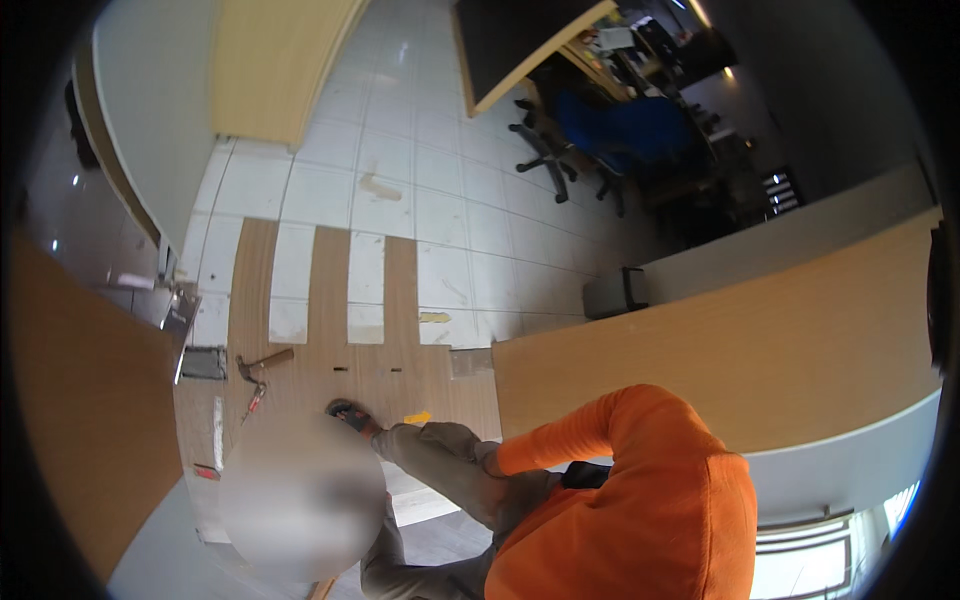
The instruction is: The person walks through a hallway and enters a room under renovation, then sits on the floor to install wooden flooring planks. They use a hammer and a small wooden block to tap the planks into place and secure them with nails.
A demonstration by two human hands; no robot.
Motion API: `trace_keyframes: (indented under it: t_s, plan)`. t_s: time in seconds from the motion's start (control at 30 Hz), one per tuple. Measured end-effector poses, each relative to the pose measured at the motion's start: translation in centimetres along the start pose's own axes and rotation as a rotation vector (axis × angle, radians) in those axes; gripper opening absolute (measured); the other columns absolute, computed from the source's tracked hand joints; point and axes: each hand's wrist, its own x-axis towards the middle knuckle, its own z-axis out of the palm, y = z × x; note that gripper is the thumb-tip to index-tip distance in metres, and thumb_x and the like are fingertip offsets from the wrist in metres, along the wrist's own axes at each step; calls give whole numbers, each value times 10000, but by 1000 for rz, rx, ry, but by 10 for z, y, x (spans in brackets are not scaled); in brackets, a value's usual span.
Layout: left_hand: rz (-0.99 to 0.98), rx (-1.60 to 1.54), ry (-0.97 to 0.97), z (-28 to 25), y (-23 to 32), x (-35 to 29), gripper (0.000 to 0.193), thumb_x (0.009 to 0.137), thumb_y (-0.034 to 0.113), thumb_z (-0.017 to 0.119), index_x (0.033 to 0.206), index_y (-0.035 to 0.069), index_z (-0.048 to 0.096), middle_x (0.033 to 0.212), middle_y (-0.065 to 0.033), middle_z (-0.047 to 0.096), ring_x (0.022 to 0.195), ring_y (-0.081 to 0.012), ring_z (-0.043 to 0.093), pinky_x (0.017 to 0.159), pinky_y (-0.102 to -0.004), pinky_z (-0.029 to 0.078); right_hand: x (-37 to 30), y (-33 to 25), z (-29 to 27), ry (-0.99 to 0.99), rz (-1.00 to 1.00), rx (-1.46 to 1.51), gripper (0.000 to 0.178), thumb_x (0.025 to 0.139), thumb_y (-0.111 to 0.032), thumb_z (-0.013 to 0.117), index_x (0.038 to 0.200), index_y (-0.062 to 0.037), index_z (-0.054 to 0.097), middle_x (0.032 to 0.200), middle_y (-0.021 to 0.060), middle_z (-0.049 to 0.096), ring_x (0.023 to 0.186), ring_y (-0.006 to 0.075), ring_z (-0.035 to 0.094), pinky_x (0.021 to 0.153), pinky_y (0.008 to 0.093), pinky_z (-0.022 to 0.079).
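Note:
My right arm in an orange sleeve bends down to the grey trousers. My right hand [488, 487] rests by the thigh, its fingers largely hidden. No left hand shows. One dark shoe [350, 414] stands on wood-look planks [300, 393]. Left of the shoe lies a claw hammer [272, 361] with a wooden handle. Just below the hammer is a small red-handled tool [257, 398], its kind unclear. A yellow piece [418, 417] lies right of the shoe. A round blurred patch [300, 500] hides whatever is at the lower left.
Three plank strips reach out over white floor tiles [440, 215], with gaps between them. A wooden panel [720, 345] borders the right side, another [95, 400] the left. A blue office chair [630, 130] and dark-topped desk [520, 45] stand farther off. A grey box [612, 293] sits by the right panel.

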Motion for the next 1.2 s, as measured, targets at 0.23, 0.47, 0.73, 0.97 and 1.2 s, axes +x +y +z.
trace_keyframes:
  t_s: [0.23, 0.47, 0.73, 0.97, 1.2]
  plan:
    - [347, -683, 234, 4, -20, 166, 169, 936, 126, 641, 816, 43, 556, 702, -90, 587, 579, -214, 568, 513, -334, 435, 173, 89, -177, 384, 31, 165, 382, 864, -408, 771, 1112, -129, 687, 1013, 121, 749, 960, 334, 717, 856, 475, 530]
    - [137, -782, 299, -24, -20, 363, 220, 925, 186, 772, 853, 11, 659, 733, -31, 622, 701, -102, 572, 626, -288, 480, 393, 212, -229, 515, -145, 221, 228, 741, -220, 851, 870, -45, 784, 913, 156, 759, 849, 299, 731, 815, 393, 553]
    - [-56, -1222, 289, 13, -145, 433, 232, 989, 263, 679, 1077, 55, 733, 918, -42, 706, 826, -114, 651, 730, -296, 563, 521, 254, -237, 166, -118, -83, 187, 837, -151, 800, 981, -44, 748, 915, 135, 761, 865, 282, 728, 817, 402, 542]
    - [-215, 381, 433, 24, -333, 383, 384, 867, 10, 637, 1211, 154, 728, 1250, -91, 717, 1205, -324, 637, 1052, -466, 497, 551, 269, -232, 79, -161, -415, 123, 881, -151, 754, 930, -40, 736, 935, 142, 755, 898, 325, 699, 862, 418, 527]
    - [-545, 960, -44, 66, -421, 264, 962, 845, 303, 808, 1619, 362, 238, 1694, -64, 243, 1566, -313, 221, 1221, -618, 257, 483, 327, -285, 151, 16, -493, 167, 850, -197, 774, 938, -64, 722, 957, 150, 745, 933, 355, 696, 869, 439, 538]
